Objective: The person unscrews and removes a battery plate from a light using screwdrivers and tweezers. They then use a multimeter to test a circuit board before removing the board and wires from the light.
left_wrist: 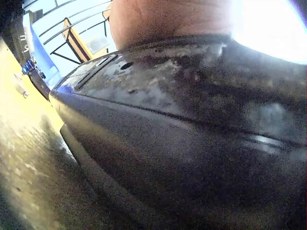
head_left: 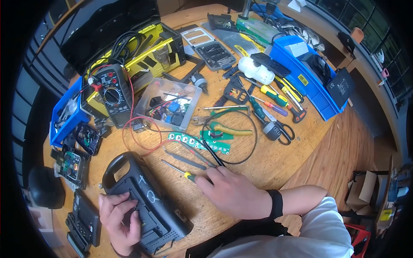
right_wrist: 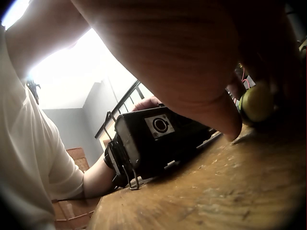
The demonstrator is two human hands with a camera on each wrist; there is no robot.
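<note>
The left hand [head_left: 119,219] rests palm-down on a black case [head_left: 152,202], fingers loosely bent and the thumb apart from them. The right forearm comes in low over the table [head_left: 266,170] from its near edge, a dark band [head_left: 276,204] round the wrist; the right hand [head_left: 232,191] bends down at a screwdriver [head_left: 189,176], fingers curled about its handle, though I cannot tell whether they pinch it. The case lies left of centre by the table's near edge, a hard plastic body with rounded sides, a loop handle, white scrawled marks and, at its near end, a round socket [right_wrist: 160,125] set in a pale square plate. The screwdriver, between case and right hand, has a thin metal shaft and a smooth, bulbous yellow-and-green handle. Beside it lie slim grey tweezers [head_left: 185,159]; farther from the near edge, green circuit boards [head_left: 221,147] sit flat on the scuffed, glossy wood.
</note>
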